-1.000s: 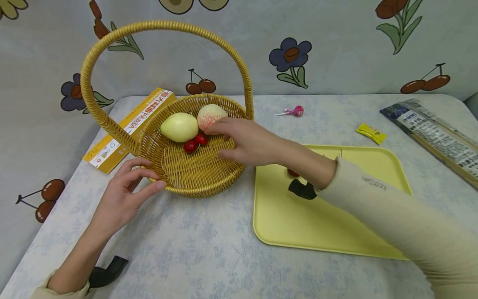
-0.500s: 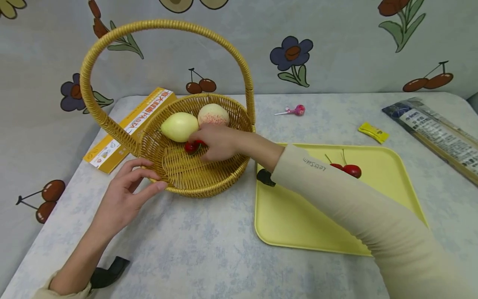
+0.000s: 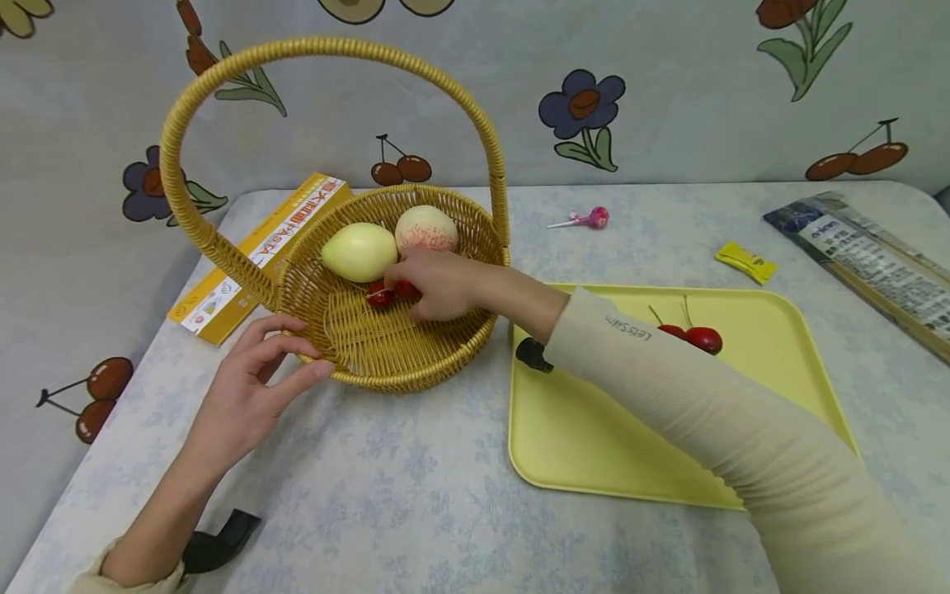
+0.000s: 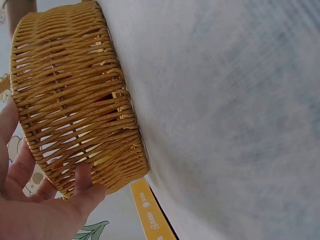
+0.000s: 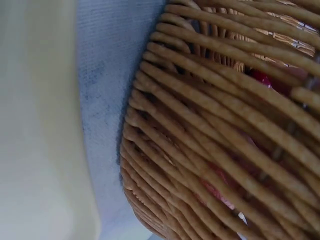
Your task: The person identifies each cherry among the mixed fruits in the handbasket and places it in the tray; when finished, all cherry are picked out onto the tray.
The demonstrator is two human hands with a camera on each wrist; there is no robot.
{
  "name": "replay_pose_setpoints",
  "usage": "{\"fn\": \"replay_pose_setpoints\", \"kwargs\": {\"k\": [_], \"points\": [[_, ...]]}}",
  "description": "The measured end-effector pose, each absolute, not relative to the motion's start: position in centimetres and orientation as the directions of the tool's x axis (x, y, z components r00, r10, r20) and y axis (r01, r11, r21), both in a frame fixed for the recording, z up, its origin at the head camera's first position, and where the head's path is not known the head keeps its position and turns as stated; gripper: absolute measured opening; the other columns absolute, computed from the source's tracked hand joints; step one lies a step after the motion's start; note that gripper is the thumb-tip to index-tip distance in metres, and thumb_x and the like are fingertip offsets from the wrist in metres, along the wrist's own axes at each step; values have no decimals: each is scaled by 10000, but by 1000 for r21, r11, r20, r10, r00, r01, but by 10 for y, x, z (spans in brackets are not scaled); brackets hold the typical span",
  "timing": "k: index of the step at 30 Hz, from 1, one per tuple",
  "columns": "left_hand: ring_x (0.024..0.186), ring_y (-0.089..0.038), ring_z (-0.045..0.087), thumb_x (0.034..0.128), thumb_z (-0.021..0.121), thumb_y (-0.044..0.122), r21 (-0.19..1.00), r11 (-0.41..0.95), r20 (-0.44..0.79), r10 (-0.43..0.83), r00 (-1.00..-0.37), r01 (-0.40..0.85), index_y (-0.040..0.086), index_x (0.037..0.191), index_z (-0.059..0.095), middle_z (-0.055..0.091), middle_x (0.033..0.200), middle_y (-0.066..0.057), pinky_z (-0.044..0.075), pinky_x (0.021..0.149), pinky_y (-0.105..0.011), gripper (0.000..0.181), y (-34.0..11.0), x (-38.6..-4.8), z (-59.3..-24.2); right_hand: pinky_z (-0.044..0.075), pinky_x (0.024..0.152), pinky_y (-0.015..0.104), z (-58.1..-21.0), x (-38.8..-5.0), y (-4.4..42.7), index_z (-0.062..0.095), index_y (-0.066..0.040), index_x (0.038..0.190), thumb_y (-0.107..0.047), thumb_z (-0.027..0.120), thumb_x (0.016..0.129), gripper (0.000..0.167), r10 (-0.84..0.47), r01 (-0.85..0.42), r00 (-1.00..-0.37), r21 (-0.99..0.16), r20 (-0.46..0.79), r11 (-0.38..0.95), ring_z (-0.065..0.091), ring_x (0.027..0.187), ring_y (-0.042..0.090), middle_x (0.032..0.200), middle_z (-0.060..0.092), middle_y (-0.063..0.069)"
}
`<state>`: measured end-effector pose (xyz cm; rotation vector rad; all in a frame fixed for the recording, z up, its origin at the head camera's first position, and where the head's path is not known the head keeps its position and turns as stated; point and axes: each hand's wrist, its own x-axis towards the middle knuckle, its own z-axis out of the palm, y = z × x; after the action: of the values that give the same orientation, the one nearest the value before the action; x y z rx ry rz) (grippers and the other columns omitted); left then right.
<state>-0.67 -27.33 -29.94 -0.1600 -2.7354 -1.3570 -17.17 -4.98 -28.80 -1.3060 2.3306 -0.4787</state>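
Observation:
A woven basket (image 3: 371,381) with a tall arched handle stands at the left of the table. My left hand (image 3: 248,388) holds its near left rim; in the left wrist view the thumb (image 4: 90,195) lies against the woven outside. Inside, my right hand (image 3: 441,285) has its curled fingers at a pair of red cherries (image 3: 379,295), pinching at the right-hand one, partly covered by the fingers. A pale yellow-green pear-shaped fruit (image 3: 360,252) and a cream peach with red speckles (image 3: 426,228) lie behind them. Basket weave hides the right fingertips in the right wrist view.
Right of the basket lies a yellow tray (image 3: 616,462) bearing another pair of cherries (image 3: 702,339), under the right forearm. A pasta box (image 3: 215,309) lies behind the basket's left side. Farther back are a lollipop (image 3: 596,218), a yellow wrapped candy (image 3: 745,262) and a long packet (image 3: 876,256).
My right hand has moved left and down from beside the peach onto the cherries in the basket. The cherries have turned slightly. My left hand stays on the rim.

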Motion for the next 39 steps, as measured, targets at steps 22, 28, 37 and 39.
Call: {"fn": "replay_pose_setpoints", "kwargs": {"k": [22, 28, 37, 39], "points": [[1211, -211, 416, 922, 708, 88, 789, 601, 122, 53, -991, 129, -9, 966, 670, 453, 1265, -95, 366, 1067, -225, 113, -273, -5, -302, 458, 835, 306, -291, -160, -51, 645, -75, 1213, -93, 617, 942, 273, -868, -752, -474, -444, -148, 487, 539, 944, 168, 1082, 632, 39], [1209, -207, 415, 919, 714, 97, 782, 610, 120, 54, -991, 128, -1, 966, 669, 454, 1264, -86, 373, 1082, -302, 118, -273, -5, -302, 440, 836, 304, -279, -146, -40, 637, -49, 1257, -147, 641, 947, 325, -864, -742, -500, -488, -54, 460, 517, 956, 169, 1130, 623, 49], [1211, -177, 417, 918, 714, 95, 773, 620, 129, 58, -990, 137, -8, 966, 664, 461, 1254, -89, 369, 1087, -415, 124, -273, -7, -300, 484, 828, 313, -270, -117, 3, 654, -42, 1211, -110, 645, 908, 311, -761, -640, -628, -665, 165, 384, 544, 947, 165, 1086, 614, 33], [1208, -161, 414, 920, 713, 103, 770, 624, 126, 55, -991, 132, -5, 970, 665, 459, 1257, -85, 369, 1085, -430, 129, -273, -7, -300, 514, 807, 325, -271, -109, 15, 651, -39, 1212, -94, 641, 907, 310, -728, -601, -656, -721, 197, 346, 560, 930, 155, 1092, 621, 31]]}}
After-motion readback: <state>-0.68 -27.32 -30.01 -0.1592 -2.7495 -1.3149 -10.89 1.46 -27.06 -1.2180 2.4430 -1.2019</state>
